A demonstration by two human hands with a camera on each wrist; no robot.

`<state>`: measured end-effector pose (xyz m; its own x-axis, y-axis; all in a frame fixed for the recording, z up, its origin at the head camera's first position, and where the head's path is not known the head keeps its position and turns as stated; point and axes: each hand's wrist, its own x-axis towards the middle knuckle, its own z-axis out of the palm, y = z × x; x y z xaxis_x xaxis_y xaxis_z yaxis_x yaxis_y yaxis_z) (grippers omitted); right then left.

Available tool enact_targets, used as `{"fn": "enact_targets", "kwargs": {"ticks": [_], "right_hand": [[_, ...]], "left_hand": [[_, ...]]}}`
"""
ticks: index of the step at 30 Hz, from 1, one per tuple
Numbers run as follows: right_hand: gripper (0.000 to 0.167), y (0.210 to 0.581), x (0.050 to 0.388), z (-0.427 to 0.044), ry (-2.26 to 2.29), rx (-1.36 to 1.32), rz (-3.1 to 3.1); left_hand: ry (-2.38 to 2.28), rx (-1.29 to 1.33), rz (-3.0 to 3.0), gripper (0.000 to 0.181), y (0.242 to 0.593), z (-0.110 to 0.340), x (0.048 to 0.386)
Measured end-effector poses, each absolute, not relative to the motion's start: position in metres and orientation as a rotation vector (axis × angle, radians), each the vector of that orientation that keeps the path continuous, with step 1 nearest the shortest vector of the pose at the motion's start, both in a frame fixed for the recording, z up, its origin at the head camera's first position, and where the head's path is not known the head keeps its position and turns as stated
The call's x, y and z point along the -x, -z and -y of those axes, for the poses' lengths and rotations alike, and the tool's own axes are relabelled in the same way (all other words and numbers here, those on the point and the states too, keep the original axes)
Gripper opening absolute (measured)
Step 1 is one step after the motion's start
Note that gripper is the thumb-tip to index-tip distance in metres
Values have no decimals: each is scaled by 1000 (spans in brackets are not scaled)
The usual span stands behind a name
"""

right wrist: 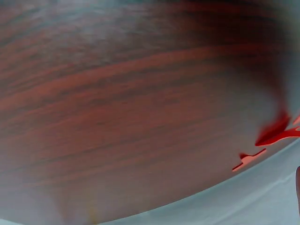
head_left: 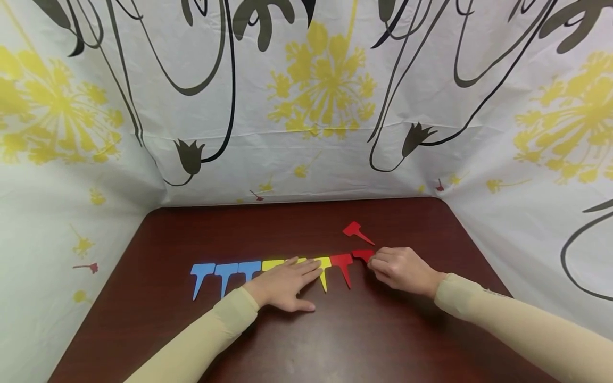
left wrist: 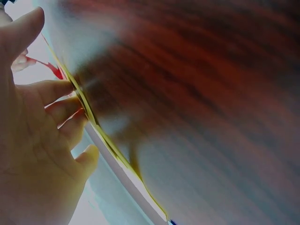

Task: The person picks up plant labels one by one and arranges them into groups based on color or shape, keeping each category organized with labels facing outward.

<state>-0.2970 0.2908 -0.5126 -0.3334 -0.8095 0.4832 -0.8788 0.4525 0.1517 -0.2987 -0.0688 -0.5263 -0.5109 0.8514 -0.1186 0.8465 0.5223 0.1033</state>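
Note:
T-shaped plastic plant labels lie in a row: three blue labels [head_left: 226, 269], then yellow labels [head_left: 324, 266], then a red label [head_left: 342, 260]. My left hand [head_left: 289, 284] rests palm down over the yellow ones with straight, slightly spread fingers, partly hiding them. At the row's right end my right hand [head_left: 402, 268] pinches another red label [head_left: 362, 254], whose stem the fingers hide. In the right wrist view that held label [right wrist: 277, 134] shows at the right edge. A loose red label [head_left: 356, 231] lies behind the row, its stem pointing right.
The labels lie on a dark reddish-brown table [head_left: 297, 346] with rounded far corners. A white cloth [head_left: 297, 175] with yellow and grey flower prints hangs behind the table and along both sides.

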Motion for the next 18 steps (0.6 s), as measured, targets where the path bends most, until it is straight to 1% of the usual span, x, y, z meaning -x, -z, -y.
{"fn": "enact_targets", "kwargs": {"ticks": [6,10,12,14,17,18], "right_hand": [[17,519,294,-295,-73,-1513,2218],[31,524,292,-298,53,-1595,2180],[35,525,291,-299,87,-1611,2166],[33,525,291,-299,99,-1607,2176],[24,522,294,-299,47,-1552,2243],[23,521,296,-298,14,-1521,2271]], "left_hand": [[-31,-1451,-2612,90,526,68,298],[-31,-1447,-2614,91,526,68,298],[-29,-1448,-2613,91,526,68,297],[-25,-1446,-2613,90,526,67,297],[-24,-1441,-2611,90,525,67,297],[-23,-1439,-2610,90,525,67,297]]}}
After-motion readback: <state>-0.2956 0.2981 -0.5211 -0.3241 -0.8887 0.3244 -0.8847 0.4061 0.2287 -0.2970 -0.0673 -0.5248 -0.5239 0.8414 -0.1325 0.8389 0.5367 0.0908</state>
